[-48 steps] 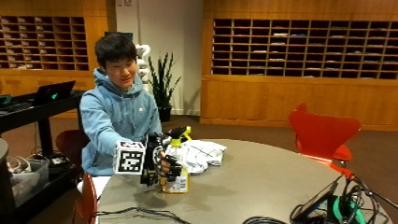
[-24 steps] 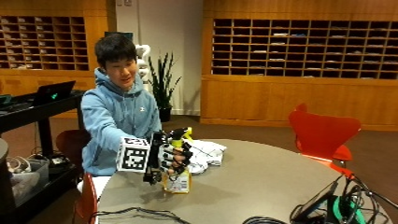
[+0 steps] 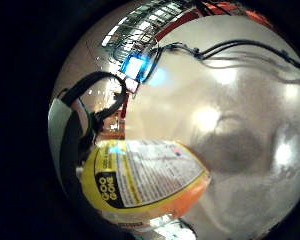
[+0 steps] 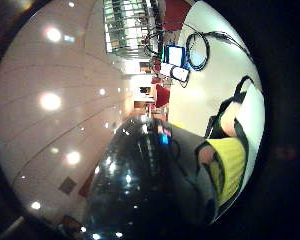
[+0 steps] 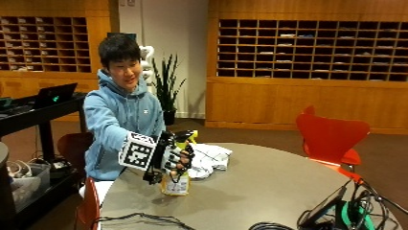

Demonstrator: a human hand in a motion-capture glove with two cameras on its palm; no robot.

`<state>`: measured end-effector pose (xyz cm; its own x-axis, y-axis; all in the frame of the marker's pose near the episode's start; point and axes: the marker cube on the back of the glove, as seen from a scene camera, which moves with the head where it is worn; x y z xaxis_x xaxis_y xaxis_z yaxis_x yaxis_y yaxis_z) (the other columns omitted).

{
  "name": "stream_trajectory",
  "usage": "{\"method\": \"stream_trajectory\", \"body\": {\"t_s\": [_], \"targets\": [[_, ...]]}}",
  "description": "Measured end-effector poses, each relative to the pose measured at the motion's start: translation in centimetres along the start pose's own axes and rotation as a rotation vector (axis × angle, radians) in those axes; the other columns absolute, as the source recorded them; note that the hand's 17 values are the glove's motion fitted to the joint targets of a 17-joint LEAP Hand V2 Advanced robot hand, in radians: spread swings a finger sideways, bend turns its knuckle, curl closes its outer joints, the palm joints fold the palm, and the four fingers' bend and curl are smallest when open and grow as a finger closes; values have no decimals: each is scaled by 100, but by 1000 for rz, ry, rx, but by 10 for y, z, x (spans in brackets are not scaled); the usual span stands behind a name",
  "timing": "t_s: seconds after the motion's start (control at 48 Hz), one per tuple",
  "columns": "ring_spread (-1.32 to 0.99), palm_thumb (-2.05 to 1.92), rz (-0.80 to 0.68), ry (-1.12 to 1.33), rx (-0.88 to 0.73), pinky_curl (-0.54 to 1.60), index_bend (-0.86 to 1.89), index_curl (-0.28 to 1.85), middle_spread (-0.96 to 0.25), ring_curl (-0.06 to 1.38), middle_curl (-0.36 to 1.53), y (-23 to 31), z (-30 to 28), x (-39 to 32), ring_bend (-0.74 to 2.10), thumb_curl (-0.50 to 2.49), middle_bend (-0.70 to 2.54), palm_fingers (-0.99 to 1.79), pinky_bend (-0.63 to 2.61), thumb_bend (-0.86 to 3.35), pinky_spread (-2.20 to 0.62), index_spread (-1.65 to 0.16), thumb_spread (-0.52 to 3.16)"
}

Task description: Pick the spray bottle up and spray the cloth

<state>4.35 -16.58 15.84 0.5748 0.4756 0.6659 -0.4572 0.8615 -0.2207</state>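
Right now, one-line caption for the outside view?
Black-gloved right hand grips yellow-labelled spray bottle beside crumpled white cloth on round table.

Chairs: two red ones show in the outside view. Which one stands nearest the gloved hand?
The red chair at the table's near edge, below the gloved right hand; the other chair stands across the table.

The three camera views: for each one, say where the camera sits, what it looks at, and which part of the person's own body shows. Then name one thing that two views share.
Outside view: across the table, facing the seated person; shows the right hand gripping the spray bottle, the cloth behind.
Little finger side palm view: on the palm, looking past the spray bottle at the table; black straps show.
Thumb side palm view: on the palm, facing ceiling and room; a fingertip shows.
Shared: both the outside and little finger side views show the bottle's yellow label.
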Motion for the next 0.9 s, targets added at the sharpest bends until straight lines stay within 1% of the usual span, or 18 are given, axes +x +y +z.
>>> {"method": "stream_trajectory", "body": {"t_s": [0.187,0.292,0.458,0.542,0.729,0.896], "targets": [[-21,93,-82,218,-87,40,46,47,-14,43,49,4,-7,-22,56,68,58,142,32,-4,-32,-19,12],[-21,93,-90,351,-129,41,47,48,-14,44,49,13,-7,-40,57,69,58,143,32,-4,-32,-19,9],[-21,92,-47,684,-206,42,49,49,-14,45,49,33,-5,-72,58,70,59,142,33,-4,-31,-18,5],[-21,92,-47,866,-259,42,49,49,-13,45,49,43,-2,-89,59,70,59,142,33,-4,-31,-18,4],[-21,92,-168,1219,-333,43,49,49,-14,45,48,71,9,-121,59,71,60,142,33,-4,-31,-18,3],[-21,92,-237,1407,-394,43,49,49,-14,45,48,95,22,-132,59,71,60,142,33,-4,-31,-18,3]]}}
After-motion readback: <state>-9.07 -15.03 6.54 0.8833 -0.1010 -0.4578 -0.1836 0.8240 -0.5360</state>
